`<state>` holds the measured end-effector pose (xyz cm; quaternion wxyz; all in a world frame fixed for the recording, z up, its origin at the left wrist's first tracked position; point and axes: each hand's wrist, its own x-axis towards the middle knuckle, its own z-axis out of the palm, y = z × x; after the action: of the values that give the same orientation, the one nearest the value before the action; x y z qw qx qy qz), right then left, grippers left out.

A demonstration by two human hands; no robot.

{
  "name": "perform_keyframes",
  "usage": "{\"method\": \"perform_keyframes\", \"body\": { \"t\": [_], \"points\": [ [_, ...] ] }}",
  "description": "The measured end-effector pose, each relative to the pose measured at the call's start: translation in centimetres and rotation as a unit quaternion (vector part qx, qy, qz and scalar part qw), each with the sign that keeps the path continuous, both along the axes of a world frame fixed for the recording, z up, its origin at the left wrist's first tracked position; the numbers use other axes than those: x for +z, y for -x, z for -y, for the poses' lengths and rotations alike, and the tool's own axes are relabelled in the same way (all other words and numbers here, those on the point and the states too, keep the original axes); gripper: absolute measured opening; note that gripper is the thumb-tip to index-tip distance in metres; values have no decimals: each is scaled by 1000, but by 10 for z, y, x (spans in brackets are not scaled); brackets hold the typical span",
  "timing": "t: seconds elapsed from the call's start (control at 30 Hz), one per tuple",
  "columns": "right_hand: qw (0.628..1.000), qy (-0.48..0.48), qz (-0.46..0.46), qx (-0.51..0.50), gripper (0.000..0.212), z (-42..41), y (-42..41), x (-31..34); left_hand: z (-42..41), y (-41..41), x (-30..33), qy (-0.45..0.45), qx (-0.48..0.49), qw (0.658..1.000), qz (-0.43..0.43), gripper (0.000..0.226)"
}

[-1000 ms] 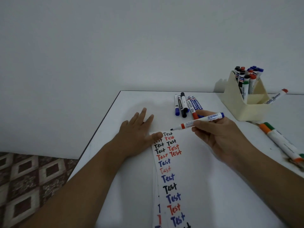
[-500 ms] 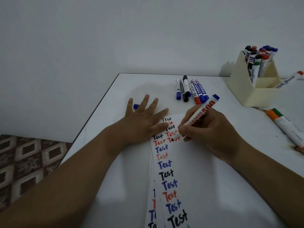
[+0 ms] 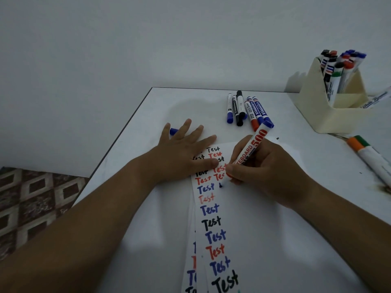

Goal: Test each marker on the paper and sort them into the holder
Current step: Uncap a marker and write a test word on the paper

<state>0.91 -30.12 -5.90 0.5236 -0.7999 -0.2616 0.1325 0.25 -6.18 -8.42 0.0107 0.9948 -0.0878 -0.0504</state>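
left hand [image 3: 184, 153] flat, fingers spread, pinning paper [image 3: 249, 229] so it won't slide | right hand [image 3: 262, 172] fingers gripping marker [image 3: 251, 149], tip on paper beside "test" rows | since 0.5 s ago: tip lower, a dark mark begun | holder [image 3: 330, 115] far right on worktop

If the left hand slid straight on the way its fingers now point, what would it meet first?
Most likely the blue cap lying on the table just past the fingers of the left hand, which lies flat on the paper. It peeks out between two fingers; whether they already touch it is unclear.
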Motion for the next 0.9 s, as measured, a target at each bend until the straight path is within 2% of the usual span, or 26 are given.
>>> {"method": "perform_keyframes", "body": {
  "t": [0.07, 0.23, 0.47, 0.7, 0.9],
  "points": [
    [1000, 2, -5, 5, 19, 1, 0, 0, -1, 0, 0, 0, -1, 1000, -1, 84],
    [997, -66, -38, -19, 15, 1, 2, 2, -2, -1, 1, -2, -3, 1000, -4, 85],
    [999, -10, 24, -22, 16, -1, 2, -2, -2, -1, 0, -7, -3, 1000, -5, 88],
    [997, -58, -11, -44, 16, 2, 2, -1, -1, 1, 3, -5, -5, 1000, -8, 87],
    [999, -24, 10, -22, 15, 2, 4, -3, -1, 1, 2, -4, -5, 1000, -10, 86]
  ]
}}
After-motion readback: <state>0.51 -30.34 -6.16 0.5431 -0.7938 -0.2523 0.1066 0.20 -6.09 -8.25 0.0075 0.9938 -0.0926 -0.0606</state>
